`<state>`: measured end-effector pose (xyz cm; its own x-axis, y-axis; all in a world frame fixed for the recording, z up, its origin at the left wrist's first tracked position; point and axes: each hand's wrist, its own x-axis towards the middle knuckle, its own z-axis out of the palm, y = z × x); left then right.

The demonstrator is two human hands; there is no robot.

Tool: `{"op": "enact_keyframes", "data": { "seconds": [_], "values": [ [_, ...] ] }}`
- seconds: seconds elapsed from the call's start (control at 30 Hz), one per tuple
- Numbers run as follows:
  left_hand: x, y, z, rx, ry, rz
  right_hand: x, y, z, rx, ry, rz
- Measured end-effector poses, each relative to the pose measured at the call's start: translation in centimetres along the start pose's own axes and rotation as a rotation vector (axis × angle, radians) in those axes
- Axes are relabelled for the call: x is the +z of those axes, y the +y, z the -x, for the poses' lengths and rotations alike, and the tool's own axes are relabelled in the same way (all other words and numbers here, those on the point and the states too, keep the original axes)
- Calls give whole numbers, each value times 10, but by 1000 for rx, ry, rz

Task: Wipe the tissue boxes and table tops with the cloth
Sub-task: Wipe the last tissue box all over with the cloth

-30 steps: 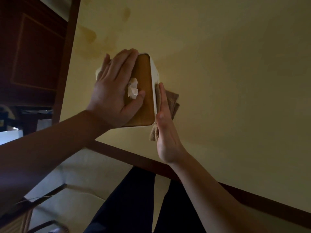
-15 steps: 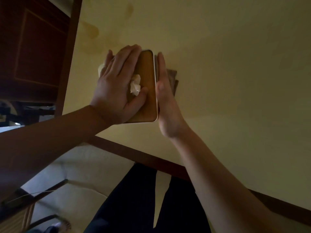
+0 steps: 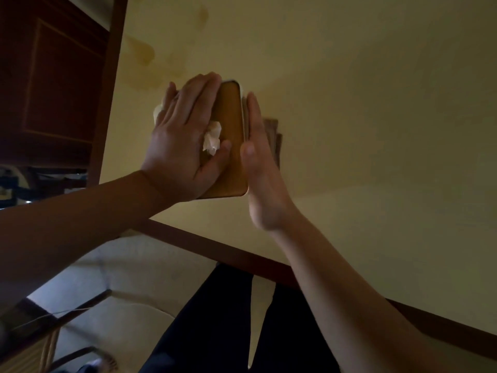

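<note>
A tissue box (image 3: pixel 231 146) with a brown wooden lid and white sides stands on the yellow table top (image 3: pixel 363 117). A white tissue (image 3: pixel 212 137) sticks up from its slot. My left hand (image 3: pixel 185 138) lies flat over the lid and left side, holding the box down. My right hand (image 3: pixel 262 168) presses flat against the box's right side. A brown cloth (image 3: pixel 274 135) shows behind the right hand's fingers, pinned between palm and box; most of it is hidden.
The table's dark wooden edge (image 3: pixel 242 254) runs diagonally below the hands, and another edge (image 3: pixel 107 90) runs up the left. Faint stains (image 3: pixel 145 53) mark the table top behind the box. Dark trousers (image 3: pixel 215 319), pale floor and a chair frame (image 3: pixel 48 345) lie below.
My right hand has slid with the cloth along the box's right side, from the near end toward the far end. The left hand has kept holding the box.
</note>
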<state>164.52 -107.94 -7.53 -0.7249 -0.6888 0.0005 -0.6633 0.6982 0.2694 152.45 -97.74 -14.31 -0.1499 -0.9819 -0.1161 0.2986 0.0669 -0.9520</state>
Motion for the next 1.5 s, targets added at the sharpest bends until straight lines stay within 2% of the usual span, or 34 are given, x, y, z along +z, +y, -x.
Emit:
{"op": "enact_keyframes", "data": {
  "seconds": [0.1, 0.23, 0.53, 0.63, 0.73, 0.87, 1.03, 1.3, 1.5],
  "values": [
    [0, 0, 0, -17, 6, 4, -6, -6, -45, 62, -6, -25],
    [0, 1, 0, -19, 10, 7, -11, -6, -58, 26, -24, 14],
    [-1, 1, -1, -14, -9, -2, 9, 0, 51, -39, -33, 33],
    [0, 2, -1, -17, -4, -6, 18, -1, 59, -32, -1, 24],
    [-1, 1, 0, 0, -4, -4, 15, -5, 35, -10, 55, -15],
    [0, -1, -1, -5, -9, 1, 3, -21, -28, 32, 61, 167],
    [0, 1, -1, -17, -4, 22, -6, -24, -61, 71, 46, 67],
    [-1, 3, -1, -18, -6, 3, -7, 10, 34, 34, -111, 13],
    [0, 2, -1, -15, -5, -6, 4, 10, 73, 11, -77, 77]
  ]
}}
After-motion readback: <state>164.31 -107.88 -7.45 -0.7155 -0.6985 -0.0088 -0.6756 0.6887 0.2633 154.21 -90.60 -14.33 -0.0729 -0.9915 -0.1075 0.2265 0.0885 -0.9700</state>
